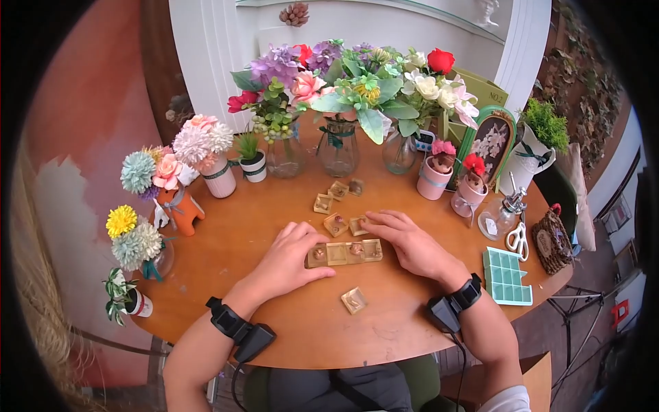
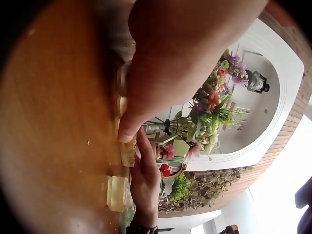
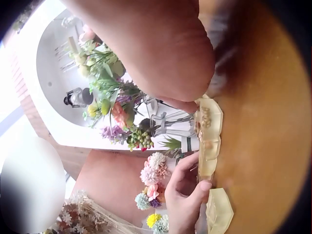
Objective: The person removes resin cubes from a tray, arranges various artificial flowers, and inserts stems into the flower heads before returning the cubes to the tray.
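A row of small clear amber-tinted square boxes (image 1: 338, 254) lies across the table, some with brownish bits inside. My left hand (image 1: 294, 257) grips the row's left end, thumb along the near side and fingers behind. In the right wrist view the left hand (image 3: 184, 197) pinches that end. My right hand (image 1: 410, 246) lies at the row's right end, fingers extended toward a loose box (image 1: 357, 225) behind it; its fingertips overlap that box. Beside this is another loose box (image 1: 336, 224) with reddish contents. A single box (image 1: 354, 300) lies nearer the table's front.
Several more small boxes (image 1: 322, 203) lie farther back. Glass vases of flowers (image 1: 338, 154) line the back, with potted flowers (image 1: 220, 177) at left. At right are a mint compartment tray (image 1: 506, 276), white scissors (image 1: 517, 242), a glass spray bottle (image 1: 500, 221) and a wicker basket (image 1: 551, 240).
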`<state>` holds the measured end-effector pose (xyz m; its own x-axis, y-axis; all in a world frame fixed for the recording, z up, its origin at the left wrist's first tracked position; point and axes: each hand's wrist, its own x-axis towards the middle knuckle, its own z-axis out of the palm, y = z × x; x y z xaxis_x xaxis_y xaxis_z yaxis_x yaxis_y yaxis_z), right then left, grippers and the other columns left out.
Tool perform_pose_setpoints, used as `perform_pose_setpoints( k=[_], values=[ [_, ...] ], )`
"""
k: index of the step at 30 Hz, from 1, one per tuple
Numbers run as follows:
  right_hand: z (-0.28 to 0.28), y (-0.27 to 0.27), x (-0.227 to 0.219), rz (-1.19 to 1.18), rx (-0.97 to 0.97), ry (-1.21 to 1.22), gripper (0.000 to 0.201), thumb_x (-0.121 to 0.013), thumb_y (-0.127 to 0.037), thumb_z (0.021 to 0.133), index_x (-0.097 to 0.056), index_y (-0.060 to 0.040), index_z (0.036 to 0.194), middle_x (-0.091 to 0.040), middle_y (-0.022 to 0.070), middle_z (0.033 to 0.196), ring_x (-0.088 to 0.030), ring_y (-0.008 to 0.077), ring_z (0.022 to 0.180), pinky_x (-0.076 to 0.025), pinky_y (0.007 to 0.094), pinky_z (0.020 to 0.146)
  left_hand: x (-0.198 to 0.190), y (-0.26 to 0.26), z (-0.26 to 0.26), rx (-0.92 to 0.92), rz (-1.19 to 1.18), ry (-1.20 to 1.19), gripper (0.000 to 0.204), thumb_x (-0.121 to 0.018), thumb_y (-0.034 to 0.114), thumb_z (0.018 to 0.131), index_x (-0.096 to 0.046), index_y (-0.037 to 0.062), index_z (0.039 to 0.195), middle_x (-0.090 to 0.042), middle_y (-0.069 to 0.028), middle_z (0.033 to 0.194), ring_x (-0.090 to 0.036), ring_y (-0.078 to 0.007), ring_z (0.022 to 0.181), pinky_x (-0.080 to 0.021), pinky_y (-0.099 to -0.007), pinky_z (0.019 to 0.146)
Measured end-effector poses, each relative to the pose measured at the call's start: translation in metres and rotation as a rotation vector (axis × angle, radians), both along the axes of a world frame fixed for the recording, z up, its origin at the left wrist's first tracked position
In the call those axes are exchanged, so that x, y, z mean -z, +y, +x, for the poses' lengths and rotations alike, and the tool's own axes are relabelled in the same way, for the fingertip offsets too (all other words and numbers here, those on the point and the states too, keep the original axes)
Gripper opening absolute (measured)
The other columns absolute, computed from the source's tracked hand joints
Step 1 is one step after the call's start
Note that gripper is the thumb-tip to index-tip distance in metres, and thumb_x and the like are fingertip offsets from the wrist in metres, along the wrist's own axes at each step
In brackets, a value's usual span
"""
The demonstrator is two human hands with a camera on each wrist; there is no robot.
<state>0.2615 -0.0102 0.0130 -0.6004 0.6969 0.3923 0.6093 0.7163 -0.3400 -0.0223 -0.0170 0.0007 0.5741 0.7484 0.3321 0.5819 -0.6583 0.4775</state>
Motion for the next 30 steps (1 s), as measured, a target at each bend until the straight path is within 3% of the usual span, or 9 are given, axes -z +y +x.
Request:
perform_pose_setpoints(
  k=[5, 7, 10, 11, 13, 16, 22, 30],
  values=[
    [-0.003, -0.001, -0.008, 0.041, 0.003, -0.064, 0.042, -0.058, 0.004, 0.086, -0.058, -0.0030, 0.127, -0.053, 0.0168, 0.137, -0.051, 0.0370, 0.122, -0.045, 0.0413, 0.104, 0.003, 0.001, 0.002, 0.009, 0.013, -0.047, 0.047, -0.081, 0.027, 0.079, -0.062, 0.0044, 0.114, -0.057, -0.0095, 0.107, -0.053, -0.0292, 0.103, -0.045, -0.0390, 0.092],
    [-0.002, -0.002, -0.007, -0.022, 0.061, 0.013, 0.026, -0.062, -0.005, 0.088, -0.059, -0.0005, 0.114, -0.057, 0.0178, 0.130, -0.056, 0.0381, 0.115, -0.048, 0.0413, 0.098, 0.004, 0.000, 0.002, 0.026, 0.013, -0.046, 0.043, -0.079, 0.025, 0.081, -0.062, 0.0046, 0.114, -0.057, -0.0096, 0.105, -0.053, -0.0295, 0.103, -0.044, -0.0391, 0.092],
    [0.002, 0.001, -0.005, -0.117, 0.181, -0.035, 0.022, -0.065, -0.007, 0.089, -0.059, -0.0014, 0.110, -0.061, 0.0182, 0.120, -0.062, 0.0388, 0.101, -0.053, 0.0411, 0.087, 0.006, 0.002, 0.002, 0.024, 0.023, -0.038, 0.040, -0.078, 0.024, 0.082, -0.062, 0.0046, 0.113, -0.058, -0.0098, 0.104, -0.053, -0.0297, 0.104, -0.044, -0.0395, 0.092],
    [0.004, 0.001, -0.007, -0.117, 0.182, -0.036, 0.022, -0.065, -0.007, 0.089, -0.059, -0.0014, 0.110, -0.061, 0.0182, 0.120, -0.062, 0.0388, 0.101, -0.053, 0.0411, 0.087, 0.006, 0.002, 0.002, 0.026, 0.023, -0.039, 0.040, -0.078, 0.024, 0.082, -0.062, 0.0046, 0.113, -0.058, -0.0098, 0.104, -0.053, -0.0297, 0.104, -0.044, -0.0395, 0.092],
    [0.008, -0.001, -0.014, -0.092, 0.213, -0.132, 0.026, -0.067, -0.010, 0.088, -0.059, -0.0021, 0.111, -0.063, 0.0174, 0.105, -0.063, 0.0378, 0.095, -0.052, 0.0422, 0.081, 0.005, 0.002, 0.002, 0.024, 0.019, -0.027, 0.039, -0.078, 0.024, 0.082, -0.063, 0.0044, 0.113, -0.058, -0.0100, 0.103, -0.053, -0.0300, 0.103, -0.044, -0.0396, 0.091],
    [0.013, -0.008, -0.013, -0.113, 0.286, -0.062, 0.029, -0.071, -0.013, 0.087, -0.061, -0.0023, 0.112, -0.060, 0.0173, 0.100, -0.063, 0.0361, 0.091, -0.052, 0.0419, 0.078, 0.006, 0.002, 0.002, 0.022, 0.027, -0.030, 0.039, -0.078, 0.024, 0.082, -0.063, 0.0044, 0.112, -0.058, -0.0101, 0.102, -0.054, -0.0302, 0.102, -0.044, -0.0396, 0.091],
    [0.020, -0.011, -0.024, -0.229, 0.222, -0.094, 0.041, -0.080, -0.021, 0.080, -0.063, -0.0012, 0.113, -0.058, 0.0151, 0.099, -0.062, 0.0311, 0.086, -0.052, 0.0399, 0.078, 0.005, 0.002, 0.002, 0.019, 0.016, -0.051, 0.042, -0.080, 0.024, 0.080, -0.063, 0.0042, 0.113, -0.058, -0.0098, 0.103, -0.054, -0.0299, 0.102, -0.044, -0.0397, 0.091],
    [0.011, -0.008, -0.016, -0.272, 0.189, -0.125, 0.043, -0.081, -0.023, 0.079, -0.063, -0.0020, 0.112, -0.057, 0.0139, 0.104, -0.061, 0.0284, 0.082, -0.052, 0.0378, 0.075, 0.006, 0.003, 0.001, 0.026, 0.001, -0.072, 0.042, -0.081, 0.023, 0.079, -0.063, 0.0037, 0.111, -0.059, -0.0096, 0.102, -0.055, -0.0293, 0.102, -0.045, -0.0388, 0.090]
  ],
)
